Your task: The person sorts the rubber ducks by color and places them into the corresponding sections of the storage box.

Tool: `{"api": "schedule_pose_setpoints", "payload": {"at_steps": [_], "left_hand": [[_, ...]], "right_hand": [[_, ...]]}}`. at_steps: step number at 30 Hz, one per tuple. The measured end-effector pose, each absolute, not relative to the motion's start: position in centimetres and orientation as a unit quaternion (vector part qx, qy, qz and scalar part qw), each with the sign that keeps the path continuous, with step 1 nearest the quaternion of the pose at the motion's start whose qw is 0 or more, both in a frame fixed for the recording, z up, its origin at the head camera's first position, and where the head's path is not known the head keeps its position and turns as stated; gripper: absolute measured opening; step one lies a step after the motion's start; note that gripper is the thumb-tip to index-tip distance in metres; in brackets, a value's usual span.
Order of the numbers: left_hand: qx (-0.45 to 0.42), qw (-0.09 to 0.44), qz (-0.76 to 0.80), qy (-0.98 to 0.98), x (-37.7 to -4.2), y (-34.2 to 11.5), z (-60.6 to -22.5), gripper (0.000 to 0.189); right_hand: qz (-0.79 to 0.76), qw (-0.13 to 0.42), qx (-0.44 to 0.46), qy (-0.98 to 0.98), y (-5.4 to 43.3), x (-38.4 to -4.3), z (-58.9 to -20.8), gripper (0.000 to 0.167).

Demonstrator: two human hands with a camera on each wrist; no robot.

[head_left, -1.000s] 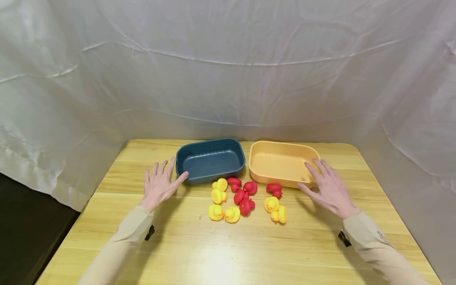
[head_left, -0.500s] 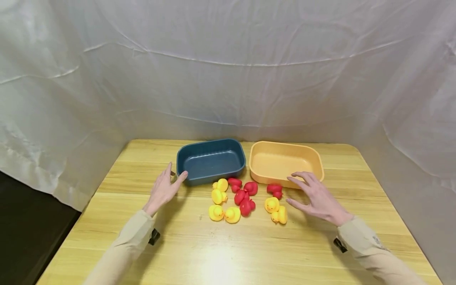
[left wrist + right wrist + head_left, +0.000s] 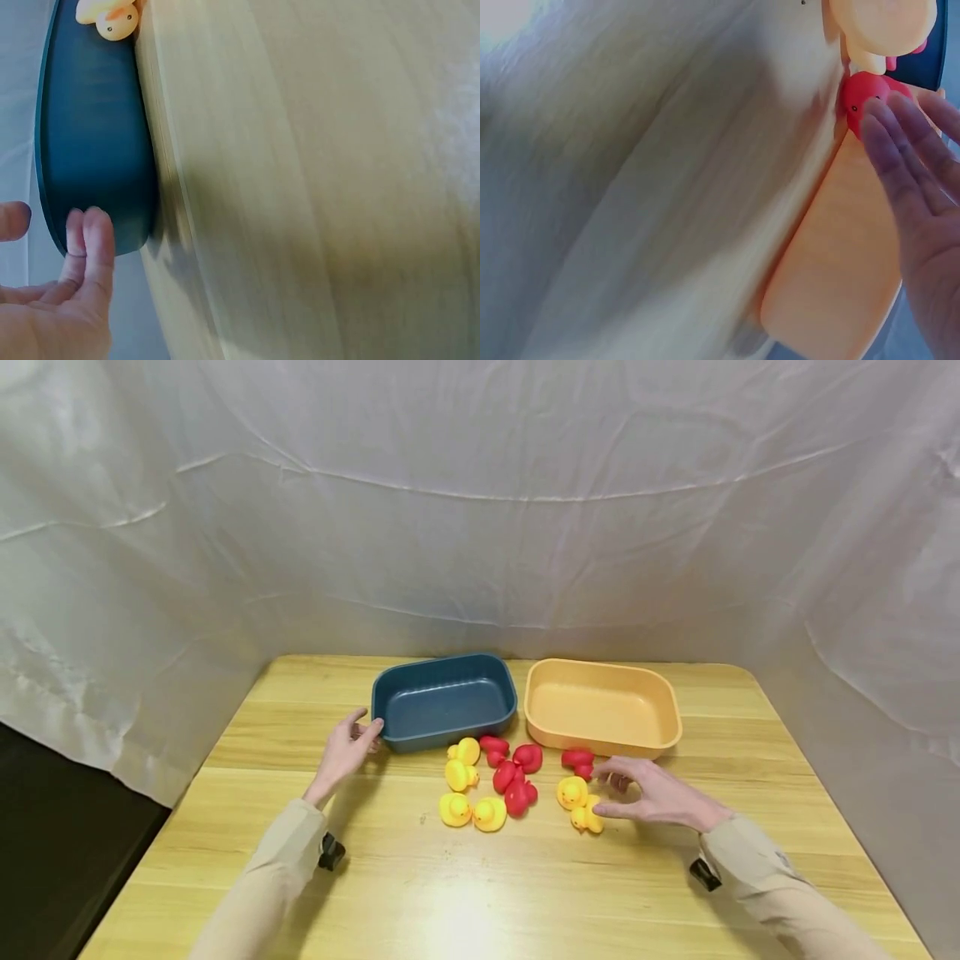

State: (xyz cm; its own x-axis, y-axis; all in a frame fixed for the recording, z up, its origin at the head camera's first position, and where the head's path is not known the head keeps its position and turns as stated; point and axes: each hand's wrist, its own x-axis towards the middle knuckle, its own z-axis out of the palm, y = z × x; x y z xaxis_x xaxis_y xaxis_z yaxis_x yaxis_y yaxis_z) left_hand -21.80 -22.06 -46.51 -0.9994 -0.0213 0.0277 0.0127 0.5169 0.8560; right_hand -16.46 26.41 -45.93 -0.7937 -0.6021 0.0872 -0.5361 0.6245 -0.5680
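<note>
My left hand (image 3: 347, 750) is at the left front corner of a dark blue plastic bin (image 3: 442, 706). In the left wrist view its fingertips (image 3: 96, 225) overlap the bin's end wall, and the thumb is apart from them; nothing is in its grasp. My right hand (image 3: 651, 790) hovers with spread thumb over two yellow rubber ducks, the nearer one (image 3: 584, 817) beside the thumb and the other (image 3: 572, 790) just behind. Its fingers reach toward a red rubber duck (image 3: 576, 758), which they overlap in the right wrist view. That hand holds nothing.
An orange bin (image 3: 603, 706) stands right of the blue one. In front of the bins lie several red ducks (image 3: 517, 795) and several yellow ducks (image 3: 455, 808) on the wooden table (image 3: 375, 877). A pale sheet (image 3: 480, 527) hangs behind the table.
My right hand has moved left and toward me, from the orange bin's right end to the ducks. My left hand has drawn its fingers in at the blue bin's corner.
</note>
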Motion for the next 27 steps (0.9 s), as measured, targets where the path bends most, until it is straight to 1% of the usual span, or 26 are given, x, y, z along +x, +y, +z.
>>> {"api": "schedule_pose_setpoints", "payload": {"at_steps": [4, 8, 17, 27], "left_hand": [[-0.007, 0.013, -0.542, -0.84, -21.9, -22.3, -46.6, 0.056], [-0.011, 0.003, -0.582, -0.813, -22.0, -22.4, -46.7, 0.054], [-0.005, -0.028, -0.639, -0.769, -22.3, -22.7, -46.9, 0.055], [0.005, -0.076, -0.662, -0.746, -22.3, -23.0, -46.4, 0.06]], "right_hand": [[-0.33, 0.112, -0.318, 0.882, 26.4, -16.9, -46.5, 0.034], [-0.333, 0.138, -0.316, 0.878, 26.4, -17.1, -46.9, 0.033], [-0.333, 0.159, -0.322, 0.872, 26.2, -17.2, -47.1, 0.036], [-0.324, 0.157, -0.329, 0.873, 25.7, -17.4, -47.4, 0.034]]}}
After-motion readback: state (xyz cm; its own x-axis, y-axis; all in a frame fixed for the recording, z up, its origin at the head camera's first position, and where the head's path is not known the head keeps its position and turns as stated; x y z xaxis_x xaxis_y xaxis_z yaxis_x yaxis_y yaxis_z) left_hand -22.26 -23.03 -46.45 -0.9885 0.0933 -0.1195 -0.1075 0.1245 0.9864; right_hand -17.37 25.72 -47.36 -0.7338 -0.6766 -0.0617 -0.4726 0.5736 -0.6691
